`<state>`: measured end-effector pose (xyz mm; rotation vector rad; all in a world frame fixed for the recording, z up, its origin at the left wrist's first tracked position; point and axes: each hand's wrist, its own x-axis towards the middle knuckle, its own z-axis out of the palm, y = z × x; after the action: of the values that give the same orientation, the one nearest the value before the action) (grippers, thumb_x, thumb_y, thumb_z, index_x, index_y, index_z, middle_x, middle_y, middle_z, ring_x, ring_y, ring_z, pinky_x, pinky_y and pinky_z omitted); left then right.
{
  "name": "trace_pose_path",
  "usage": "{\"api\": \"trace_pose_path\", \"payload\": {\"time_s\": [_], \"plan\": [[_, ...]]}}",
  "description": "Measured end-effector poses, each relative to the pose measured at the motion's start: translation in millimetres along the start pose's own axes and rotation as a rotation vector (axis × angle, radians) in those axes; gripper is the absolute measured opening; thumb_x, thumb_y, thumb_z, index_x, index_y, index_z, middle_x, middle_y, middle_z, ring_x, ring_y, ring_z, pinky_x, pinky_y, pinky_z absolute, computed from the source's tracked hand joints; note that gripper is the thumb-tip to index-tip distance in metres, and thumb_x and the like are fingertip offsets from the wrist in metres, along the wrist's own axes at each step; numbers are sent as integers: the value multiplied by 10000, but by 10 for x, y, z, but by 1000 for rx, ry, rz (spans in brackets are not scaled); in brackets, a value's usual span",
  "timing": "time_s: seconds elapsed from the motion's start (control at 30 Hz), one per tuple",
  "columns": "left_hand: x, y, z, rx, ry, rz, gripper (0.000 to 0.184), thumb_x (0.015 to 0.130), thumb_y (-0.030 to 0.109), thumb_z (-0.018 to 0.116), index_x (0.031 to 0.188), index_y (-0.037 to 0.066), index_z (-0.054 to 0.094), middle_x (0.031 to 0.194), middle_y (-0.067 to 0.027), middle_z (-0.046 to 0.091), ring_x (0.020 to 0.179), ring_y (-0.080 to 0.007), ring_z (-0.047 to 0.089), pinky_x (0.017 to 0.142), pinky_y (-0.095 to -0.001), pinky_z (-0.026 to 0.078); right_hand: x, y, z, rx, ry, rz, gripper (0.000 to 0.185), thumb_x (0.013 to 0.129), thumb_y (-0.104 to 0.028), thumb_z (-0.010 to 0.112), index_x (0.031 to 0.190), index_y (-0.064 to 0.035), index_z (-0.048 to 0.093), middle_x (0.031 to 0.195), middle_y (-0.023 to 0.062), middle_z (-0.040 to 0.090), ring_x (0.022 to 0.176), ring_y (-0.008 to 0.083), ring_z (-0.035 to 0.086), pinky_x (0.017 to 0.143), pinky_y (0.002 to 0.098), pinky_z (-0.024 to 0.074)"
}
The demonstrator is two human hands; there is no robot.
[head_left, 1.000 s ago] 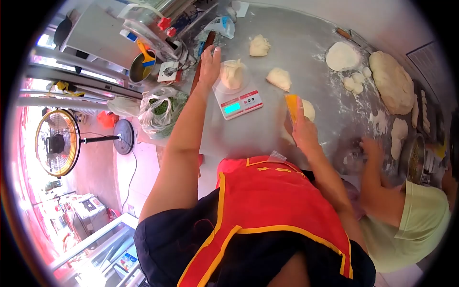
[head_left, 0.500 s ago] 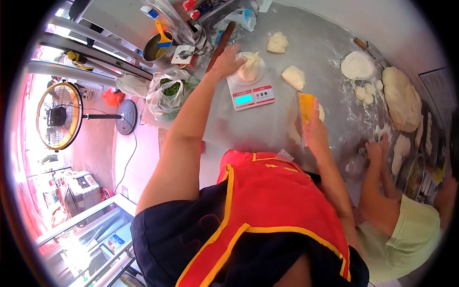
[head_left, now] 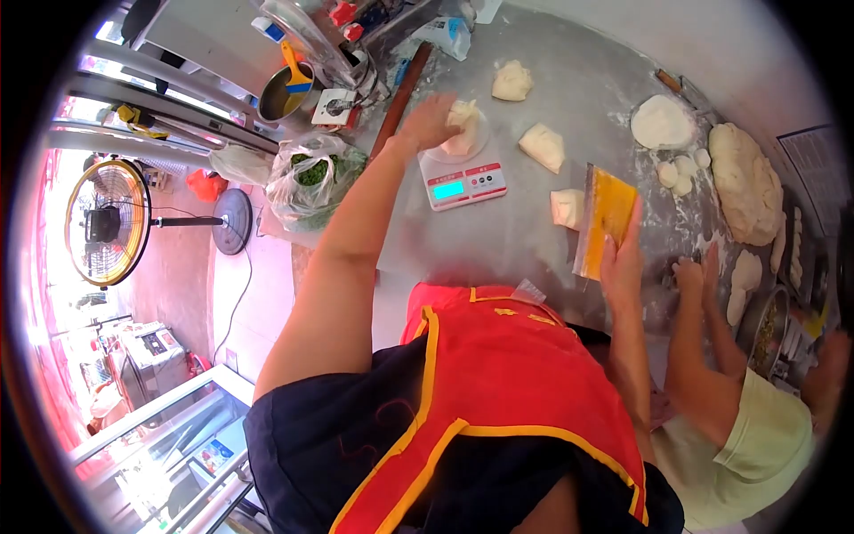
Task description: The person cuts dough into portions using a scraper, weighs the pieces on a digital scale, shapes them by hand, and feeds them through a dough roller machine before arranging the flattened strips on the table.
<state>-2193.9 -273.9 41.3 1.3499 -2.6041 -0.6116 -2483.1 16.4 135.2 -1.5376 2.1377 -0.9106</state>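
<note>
My left hand [head_left: 431, 123] is at the left side of a piece of dough [head_left: 461, 133], its fingers closed against it. This dough lies on a white plate on a small kitchen scale [head_left: 467, 185] with a lit blue display. My right hand [head_left: 623, 265] grips a yellow dough scraper [head_left: 609, 218], its blade edge turned toward the left. Just left of the scraper sits a small cut piece of dough [head_left: 566, 208], partly covered by it. Two more dough pieces, one nearer [head_left: 543, 148] and one farther [head_left: 512, 81], rest on the metal table beyond the scale.
At right, a co-worker's hands [head_left: 698, 271] rest on the floured table near a big dough mass [head_left: 745, 187]. White flour [head_left: 663, 123] is heaped behind them. To the left are a bag of greens [head_left: 311, 173], a pot [head_left: 283, 98], a wooden rod [head_left: 405, 98] and a fan [head_left: 107, 222].
The scraper has lifted and tilted, moving slightly right, and the small cut dough piece now shows left of it. My left hand has shifted slightly at the dough on the scale.
</note>
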Motion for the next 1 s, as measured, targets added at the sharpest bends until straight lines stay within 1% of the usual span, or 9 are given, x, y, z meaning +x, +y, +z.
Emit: {"api": "trace_pose_path", "payload": {"time_s": [0.1,0.2,0.3,0.4,0.6,0.7,0.8,0.9,1.0], "plan": [[-29,77,90,-9,31,-35,805,726,416,735,1367,80,383,1347,-199,405,1216,-387,421,1010,-430,383,13,-36,6,-46,-30,-11,705,891,-74,443,1488,-161,79,1069,281,602,906,470,593,768,484,469],[-73,257,161,15,153,-151,793,713,431,748,1352,106,410,1344,-207,409,1256,-380,378,1032,-420,359,32,-174,69,-15,-77,-4,706,892,-81,454,1487,-167,84,1084,281,595,918,472,587,774,484,469],[-104,467,160,26,144,-267,756,718,452,735,1348,167,430,1359,-207,393,1257,-403,371,1024,-430,370,118,-269,175,46,-133,-44,708,891,-88,470,1485,-173,94,1104,285,585,945,468,580,783,479,470],[-37,460,229,61,176,-260,643,739,420,711,1301,193,497,1321,-205,436,1200,-428,423,991,-431,400,248,-406,243,77,-184,-30,705,888,-85,482,1483,-176,114,1130,285,573,982,461,573,805,471,468],[63,365,155,46,132,-66,383,773,296,665,1122,139,640,1117,-145,589,1031,-325,558,910,-393,449,331,-405,288,151,-86,-103,706,878,-65,488,1480,-161,132,1147,285,565,1009,459,566,837,460,467],[-219,755,121,-199,-10,137,350,776,286,665,1084,120,651,1070,-136,608,1019,-289,566,900,-379,451,240,-305,236,122,-80,-75,710,874,-56,489,1480,-144,128,1163,277,560,1003,448,571,835,459,471],[-504,1137,515,-276,-104,250,386,773,274,682,1097,72,628,1052,-134,615,1009,-302,566,902,-378,448,91,-273,155,31,-162,-30,711,869,-51,494,1477,-135,136,1175,259,560,944,437,592,787,472,486],[-791,1551,883,-297,-58,40,435,739,259,720,1114,69,608,1081,-118,601,1033,-301,554,904,-376,450,-50,-243,154,-63,-248,-59,719,855,-47,505,1474,-136,151,1152,240,571,859,432,607,715,482,500],[-955,1654,1085,-260,73,62,478,705,247,751,1124,78,595,1120,-95,576,1064,-298,536,902,-379,456,-227,-165,209,-141,-292,-123,740,832,-34,511,1474,-144,159,1076,241,588,783,430,611,659,480,508]]}}
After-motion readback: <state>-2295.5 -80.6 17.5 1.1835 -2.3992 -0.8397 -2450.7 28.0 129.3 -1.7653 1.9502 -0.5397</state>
